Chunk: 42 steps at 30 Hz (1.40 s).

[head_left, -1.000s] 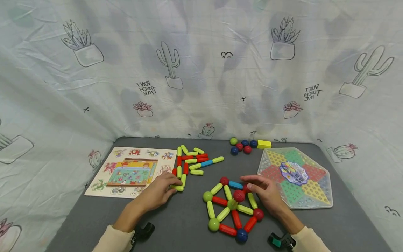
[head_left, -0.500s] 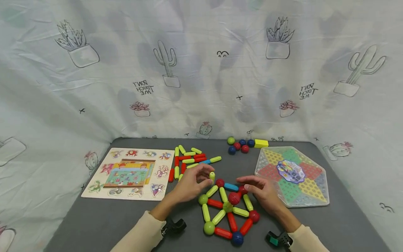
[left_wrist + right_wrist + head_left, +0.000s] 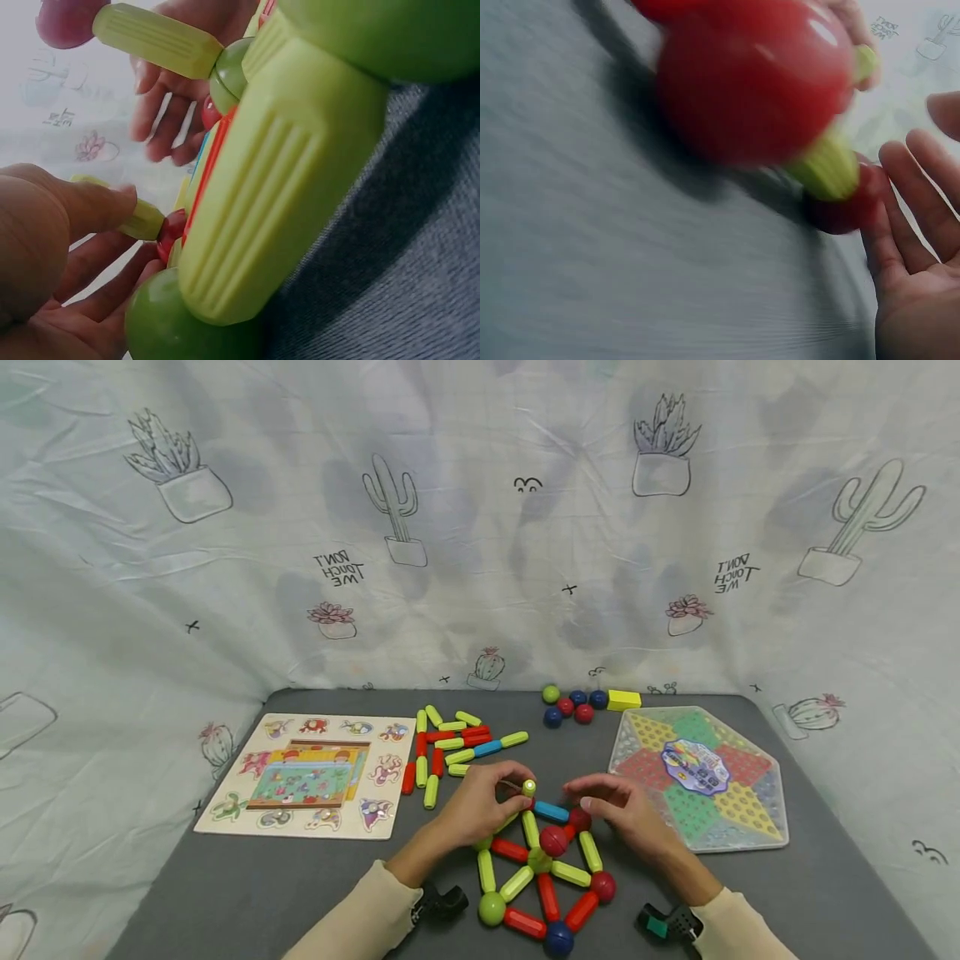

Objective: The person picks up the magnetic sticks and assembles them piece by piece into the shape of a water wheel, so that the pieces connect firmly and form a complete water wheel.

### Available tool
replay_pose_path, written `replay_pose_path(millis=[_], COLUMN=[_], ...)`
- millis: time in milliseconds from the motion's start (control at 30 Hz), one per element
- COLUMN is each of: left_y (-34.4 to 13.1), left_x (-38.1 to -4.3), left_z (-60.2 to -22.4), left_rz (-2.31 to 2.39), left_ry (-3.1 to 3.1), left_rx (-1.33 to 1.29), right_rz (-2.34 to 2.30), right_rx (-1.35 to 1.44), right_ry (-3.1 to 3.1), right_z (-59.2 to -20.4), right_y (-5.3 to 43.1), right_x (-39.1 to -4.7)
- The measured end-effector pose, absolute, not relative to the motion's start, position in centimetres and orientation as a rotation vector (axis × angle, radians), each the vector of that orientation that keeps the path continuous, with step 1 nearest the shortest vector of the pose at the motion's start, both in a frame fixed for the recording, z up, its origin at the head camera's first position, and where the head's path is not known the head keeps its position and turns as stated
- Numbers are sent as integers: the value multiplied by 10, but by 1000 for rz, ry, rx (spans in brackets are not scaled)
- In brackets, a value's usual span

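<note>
My left hand (image 3: 483, 802) pinches a yellow-green magnetic rod (image 3: 529, 788) between thumb and fingers. The rod stands upright over a red ball at the back left corner of a ball-and-rod frame; in the left wrist view its lower end meets that red ball (image 3: 172, 227). Around the frame run coloured rods joined by balls, including a blue ball (image 3: 558, 938) at the front and a green ball (image 3: 492, 909). A raised red ball (image 3: 553, 841) sits above the centre. My right hand (image 3: 633, 814) has its fingers extended beside the back right red ball (image 3: 845, 202), apparently touching it.
Several loose red, yellow-green and blue rods (image 3: 487, 748) lie behind my left hand. A wooden picture puzzle board (image 3: 375, 814) is at the left, a clear-edged hexagonal game board (image 3: 693, 768) at the right. Several loose balls (image 3: 584, 714) and a yellow block (image 3: 624, 700) lie at the back.
My left hand has picked up a yellow-green rod from the loose pile, carried it right and set it upright over the frame's back left red ball. The right hand has stayed almost in place.
</note>
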<state>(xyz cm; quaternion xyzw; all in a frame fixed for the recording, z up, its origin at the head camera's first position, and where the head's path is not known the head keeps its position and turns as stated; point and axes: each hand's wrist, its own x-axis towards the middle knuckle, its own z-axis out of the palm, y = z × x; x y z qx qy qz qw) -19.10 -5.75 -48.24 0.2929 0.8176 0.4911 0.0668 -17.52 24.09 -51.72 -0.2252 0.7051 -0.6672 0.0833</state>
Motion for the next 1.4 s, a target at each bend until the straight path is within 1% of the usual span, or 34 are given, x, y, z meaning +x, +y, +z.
replay_pose_path(millis=[167,467,600,733,900,1100,1200,1400], left_y=[-57,-55,-55,-55,-55,-55,-55,-55], left_x=[-191,-189,-188,-188,-188,-188,-188,-189], left_z=[-484,-487,-487,-486,-487,-487,-487,-487], left_rz=[1472,1475,1472,1463,1458,1456,1460,1467], left_ry=[2494,2507,2511,2521,2538,2539,2543,2540], left_rx=[871,840,826,833,855,828,823,822], right_rz=[-1921,-1823,-1742,-1609,-1360,-1285,-1402,-1799], right_rx=[-689,-444,-406,-401,-419,-469,-524,-698], right_ry=[2401,2636,2717,2818,2968,3000,2928,2538], right_z=[-505,-497,-497,-498,-499,-499,-492,-472], right_y=[253,276,276,273,266,258,249,218], right_x=[-206,-273,-293,-304,-306,-296,-282,-237])
